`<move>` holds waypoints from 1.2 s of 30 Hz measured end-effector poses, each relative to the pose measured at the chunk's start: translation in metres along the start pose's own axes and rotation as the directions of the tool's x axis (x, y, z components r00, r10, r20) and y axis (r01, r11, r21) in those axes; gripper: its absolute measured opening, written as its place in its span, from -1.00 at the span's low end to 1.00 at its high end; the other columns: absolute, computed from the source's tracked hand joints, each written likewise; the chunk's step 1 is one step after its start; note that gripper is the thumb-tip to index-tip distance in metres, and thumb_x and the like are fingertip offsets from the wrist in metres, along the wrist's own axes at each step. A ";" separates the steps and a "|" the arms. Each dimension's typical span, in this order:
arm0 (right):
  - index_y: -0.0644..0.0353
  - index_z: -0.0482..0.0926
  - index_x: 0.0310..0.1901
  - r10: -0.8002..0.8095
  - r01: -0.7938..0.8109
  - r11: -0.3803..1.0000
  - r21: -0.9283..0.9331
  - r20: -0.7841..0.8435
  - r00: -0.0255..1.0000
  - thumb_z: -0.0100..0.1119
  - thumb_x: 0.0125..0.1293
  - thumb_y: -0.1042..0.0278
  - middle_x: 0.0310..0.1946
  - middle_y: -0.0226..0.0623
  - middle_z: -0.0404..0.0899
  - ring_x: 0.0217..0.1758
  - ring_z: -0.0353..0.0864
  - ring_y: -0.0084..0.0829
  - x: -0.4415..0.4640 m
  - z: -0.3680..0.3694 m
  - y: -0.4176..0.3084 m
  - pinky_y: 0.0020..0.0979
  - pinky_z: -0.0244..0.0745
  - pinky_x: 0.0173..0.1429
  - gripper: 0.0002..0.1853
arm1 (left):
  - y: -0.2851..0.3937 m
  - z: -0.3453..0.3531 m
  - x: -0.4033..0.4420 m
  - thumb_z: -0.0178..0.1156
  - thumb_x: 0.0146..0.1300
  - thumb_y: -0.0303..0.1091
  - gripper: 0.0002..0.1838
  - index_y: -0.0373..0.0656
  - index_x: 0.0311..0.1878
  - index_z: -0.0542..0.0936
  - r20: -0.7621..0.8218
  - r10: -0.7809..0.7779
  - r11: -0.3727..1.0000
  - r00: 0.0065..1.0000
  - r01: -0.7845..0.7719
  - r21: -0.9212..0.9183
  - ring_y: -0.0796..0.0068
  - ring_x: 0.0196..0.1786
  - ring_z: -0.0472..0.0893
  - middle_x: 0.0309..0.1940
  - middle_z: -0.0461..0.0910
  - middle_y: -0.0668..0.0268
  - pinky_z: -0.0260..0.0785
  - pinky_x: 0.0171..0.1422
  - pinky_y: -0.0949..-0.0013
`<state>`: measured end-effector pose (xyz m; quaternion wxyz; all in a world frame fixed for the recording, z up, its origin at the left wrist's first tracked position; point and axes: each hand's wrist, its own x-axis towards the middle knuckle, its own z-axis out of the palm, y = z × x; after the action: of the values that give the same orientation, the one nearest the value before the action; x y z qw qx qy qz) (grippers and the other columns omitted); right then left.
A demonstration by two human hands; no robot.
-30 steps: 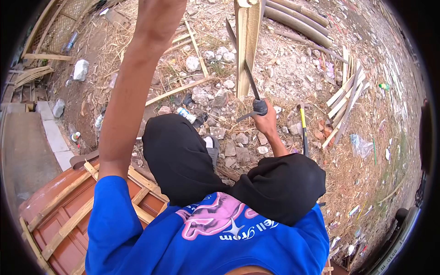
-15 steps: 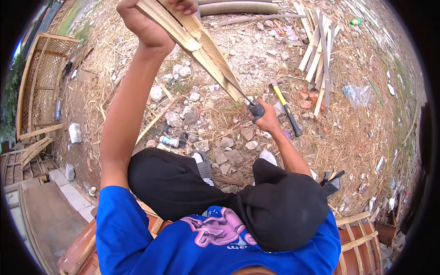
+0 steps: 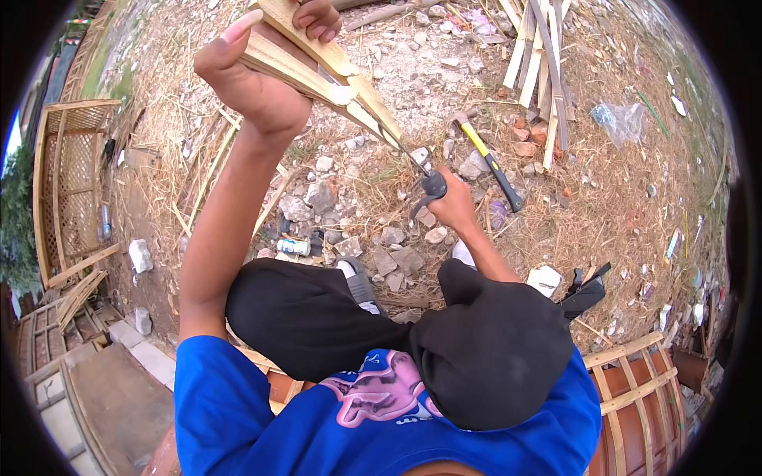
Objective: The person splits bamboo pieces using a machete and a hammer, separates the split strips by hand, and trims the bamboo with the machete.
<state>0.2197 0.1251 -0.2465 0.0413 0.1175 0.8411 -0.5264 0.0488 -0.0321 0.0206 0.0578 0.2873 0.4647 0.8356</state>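
At the top of the head view, my left hand [image 3: 258,99] is closed around a pale wooden board [image 3: 298,67] that is split lengthwise. Its thumb shows on one side and curled fingers on the other. A gap runs between the two halves, which come close together at a splintered spot in the middle. My right hand [image 3: 452,202] grips the black handle of a thin-bladed tool [image 3: 434,185], perhaps a machete seen edge-on. The blade reaches into the lower end of the board. A hammer [image 3: 488,159] with a yellow and black handle lies on the ground to the right.
Loose wooden strips [image 3: 544,71] are piled at the upper right. Stones [image 3: 317,198] and a can [image 3: 294,247] lie before my feet. A lattice panel [image 3: 75,186] stands at the left. A plastic bag [image 3: 619,123] lies at the right.
The gap between the board's halves has widened near my left hand. My right hand and the tool have shifted slightly left and down. The view has also shifted a little.
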 end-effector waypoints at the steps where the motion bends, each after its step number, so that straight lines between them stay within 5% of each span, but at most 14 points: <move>1: 0.18 0.58 -0.11 -0.005 0.004 1.000 0.021 0.043 0.999 0.36 -0.03 0.38 -0.36 -0.02 0.67 -0.22 0.69 0.01 0.002 -0.003 -0.001 -0.20 0.52 -0.12 -0.62 | 0.000 0.000 0.003 0.04 -0.06 0.33 -0.34 -0.15 -0.22 0.35 -0.037 -0.018 0.997 0.999 0.015 -0.073 0.48 -0.43 0.26 -0.50 0.29 0.36 0.16 -0.21 0.41; 3: 0.15 0.58 -0.18 -0.018 0.010 0.998 0.062 0.124 0.992 0.35 -0.03 0.36 -0.31 -0.06 0.69 -0.16 0.67 0.02 0.006 -0.014 -0.004 -0.17 0.52 -0.08 -0.68 | 0.008 -0.036 0.005 -0.06 -0.06 0.28 -0.33 -0.13 -0.08 0.30 0.262 -0.067 0.996 0.963 0.079 -0.035 0.42 -0.21 0.22 -0.32 0.23 0.31 0.06 0.02 0.30; 5: 0.16 0.58 -0.17 -0.020 0.012 0.999 0.050 0.174 0.985 0.31 -0.03 0.39 -0.27 -0.05 0.68 -0.12 0.67 0.00 0.012 -0.022 -0.004 -0.19 0.51 -0.04 -0.69 | 0.014 -0.044 0.004 0.02 -0.11 0.29 -0.29 -0.13 -0.06 0.30 0.365 -0.082 0.984 0.927 0.132 -0.117 0.41 -0.19 0.22 -0.27 0.24 0.30 0.05 0.05 0.28; 12: 0.20 0.59 -0.13 0.132 -0.102 0.980 -0.173 0.173 0.976 0.28 0.00 0.37 -0.24 0.05 0.67 -0.08 0.65 0.08 0.020 -0.017 0.016 -0.13 0.50 0.04 -0.66 | 0.020 -0.026 -0.011 0.05 -0.11 0.25 -0.26 -0.16 0.00 0.29 0.290 -0.136 0.990 0.947 0.122 0.066 0.35 -0.10 0.24 -0.26 0.20 0.27 0.05 0.19 0.14; 15: 0.18 0.60 -0.13 0.142 -0.109 0.969 -0.220 0.139 0.980 0.28 0.00 0.35 -0.24 0.06 0.67 -0.06 0.64 0.10 0.026 -0.013 0.032 -0.13 0.51 0.07 -0.67 | 0.019 -0.031 -0.008 0.04 -0.11 0.24 -0.27 -0.15 0.00 0.29 0.391 -0.140 0.986 0.910 0.166 -0.031 0.33 -0.10 0.24 -0.24 0.21 0.26 0.06 0.19 0.15; 25: 0.11 0.59 -0.02 0.237 -0.145 0.898 -0.415 0.181 0.954 0.25 -0.02 0.30 -0.14 0.07 0.67 0.00 0.64 0.07 0.037 -0.009 0.048 -0.06 0.54 0.12 -0.57 | 0.027 -0.037 -0.017 0.03 -0.10 0.21 -0.33 -0.14 -0.04 0.29 0.319 -0.091 0.995 0.943 0.099 -0.009 0.34 -0.13 0.24 -0.28 0.22 0.27 0.09 0.13 0.16; 28: 0.11 0.62 -0.04 0.229 -0.168 0.907 -0.385 0.119 0.966 0.29 -0.04 0.26 -0.14 0.03 0.68 -0.03 0.66 0.04 0.032 0.004 0.059 -0.12 0.54 0.10 -0.56 | 0.029 -0.044 -0.020 0.00 -0.07 0.18 -0.45 -0.07 -0.17 0.26 0.206 -0.072 0.997 0.976 0.077 -0.018 0.38 -0.22 0.21 -0.34 0.20 0.30 0.09 0.02 0.20; 32: 0.13 0.67 -0.14 0.326 -0.342 0.939 0.034 0.226 0.918 0.37 -0.07 0.19 -0.18 -0.04 0.70 -0.08 0.67 -0.01 0.027 0.011 0.069 -0.21 0.52 0.04 -0.59 | 0.035 -0.059 -0.014 -0.06 -0.07 0.12 -0.55 -0.03 -0.29 0.21 0.139 -0.009 0.994 0.990 0.024 -0.111 0.44 -0.34 0.15 -0.44 0.16 0.34 0.05 -0.13 0.28; 36: 0.12 0.64 -0.05 0.245 -0.213 0.951 -0.224 0.124 0.962 0.36 -0.05 0.22 -0.18 0.02 0.69 -0.03 0.66 0.01 0.019 0.004 0.059 -0.16 0.51 0.07 -0.55 | 0.119 -0.062 0.000 0.01 -0.24 -0.01 -0.56 -0.06 -0.30 0.24 0.142 0.108 0.994 0.984 -0.110 0.005 0.46 -0.38 0.14 -0.47 0.17 0.36 0.04 -0.20 0.31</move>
<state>0.2149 0.1496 -0.3039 0.1774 0.1697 0.8668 -0.4341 0.0357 -0.1450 0.0921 0.0431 0.3712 0.4483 0.8120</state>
